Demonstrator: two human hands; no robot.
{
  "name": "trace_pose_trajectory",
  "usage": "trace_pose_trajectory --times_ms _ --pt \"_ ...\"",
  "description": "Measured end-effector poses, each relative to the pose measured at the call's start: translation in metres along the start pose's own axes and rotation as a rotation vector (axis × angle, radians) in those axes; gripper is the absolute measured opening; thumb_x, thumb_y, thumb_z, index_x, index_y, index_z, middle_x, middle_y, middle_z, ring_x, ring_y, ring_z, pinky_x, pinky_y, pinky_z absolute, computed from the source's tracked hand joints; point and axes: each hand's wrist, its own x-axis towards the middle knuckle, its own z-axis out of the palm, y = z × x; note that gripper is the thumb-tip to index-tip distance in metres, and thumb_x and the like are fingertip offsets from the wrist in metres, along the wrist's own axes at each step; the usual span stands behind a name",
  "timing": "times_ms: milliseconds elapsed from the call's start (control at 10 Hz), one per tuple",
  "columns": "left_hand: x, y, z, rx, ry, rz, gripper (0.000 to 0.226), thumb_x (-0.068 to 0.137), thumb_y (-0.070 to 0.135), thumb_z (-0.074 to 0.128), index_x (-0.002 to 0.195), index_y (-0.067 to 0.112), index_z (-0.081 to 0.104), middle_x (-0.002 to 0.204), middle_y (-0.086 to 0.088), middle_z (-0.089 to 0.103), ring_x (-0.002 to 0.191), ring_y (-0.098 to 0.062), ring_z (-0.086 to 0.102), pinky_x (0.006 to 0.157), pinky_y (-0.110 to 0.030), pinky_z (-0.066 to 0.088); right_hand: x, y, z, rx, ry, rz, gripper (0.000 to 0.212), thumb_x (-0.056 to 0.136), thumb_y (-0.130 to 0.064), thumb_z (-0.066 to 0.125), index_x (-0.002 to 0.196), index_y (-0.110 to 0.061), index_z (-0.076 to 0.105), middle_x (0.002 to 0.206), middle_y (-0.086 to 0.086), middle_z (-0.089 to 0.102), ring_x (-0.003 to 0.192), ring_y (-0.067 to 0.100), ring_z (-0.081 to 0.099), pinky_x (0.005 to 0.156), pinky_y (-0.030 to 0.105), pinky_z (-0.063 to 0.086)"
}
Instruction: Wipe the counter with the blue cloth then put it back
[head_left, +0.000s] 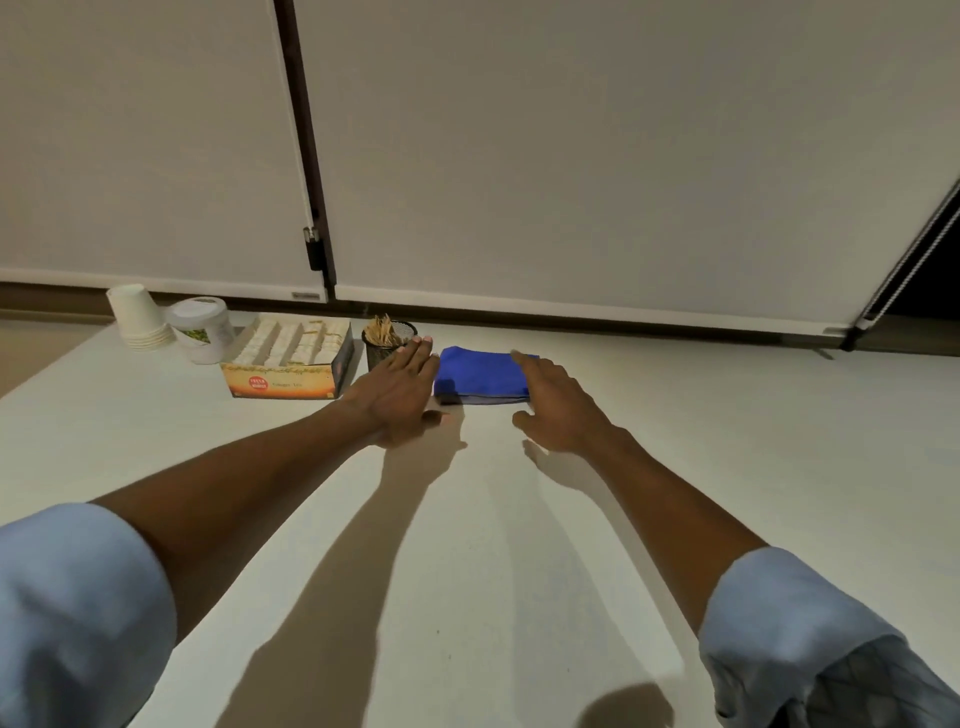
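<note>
A folded blue cloth (480, 375) lies flat on the white counter (467, 519), near its back edge. My left hand (402, 387) hovers just left of the cloth, fingers straight and together, holding nothing. My right hand (558, 402) is at the cloth's right end, fingers spread, with the fingertips over or touching the cloth's right edge. I cannot tell whether it presses on the cloth. Neither hand has closed around it.
Left of the cloth stand a black mesh cup of wooden sticks (387, 340), an open tea-bag box (291, 358), a white lidded tub (202, 327) and a stack of upturned paper cups (137, 317). White roller blinds (571, 156) hang behind the counter.
</note>
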Motion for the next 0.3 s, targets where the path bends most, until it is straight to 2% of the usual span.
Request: trace_pose_trajectory --times_ms 200,300 --pt "-0.055 -0.008 -0.039 0.080 0.102 0.033 0.097 0.109 0.057 0.052 0.174 0.007 0.001 0.183 -0.016 -0.014 0.171 -0.032 -0.016 0.138 -0.050 0.000 -0.048 -0.046 -0.051 -0.003 0.114 0.009 0.092 0.096 -0.038 0.070 0.169 -0.022 0.016 0.169 0.010 0.035 0.153 0.033 0.036 0.119 0.048 0.040" --pt "-0.073 -0.012 -0.057 0.116 0.202 0.059 0.096 0.110 0.061 0.045 0.174 0.005 0.001 0.183 -0.018 -0.015 0.170 -0.032 -0.017 0.135 -0.044 -0.008 -0.064 -0.072 -0.075 -0.023 0.207 -0.004 0.093 0.096 -0.045 0.070 0.168 -0.021 0.018 0.164 0.011 0.040 0.149 0.033 0.040 0.116 0.047 0.042"
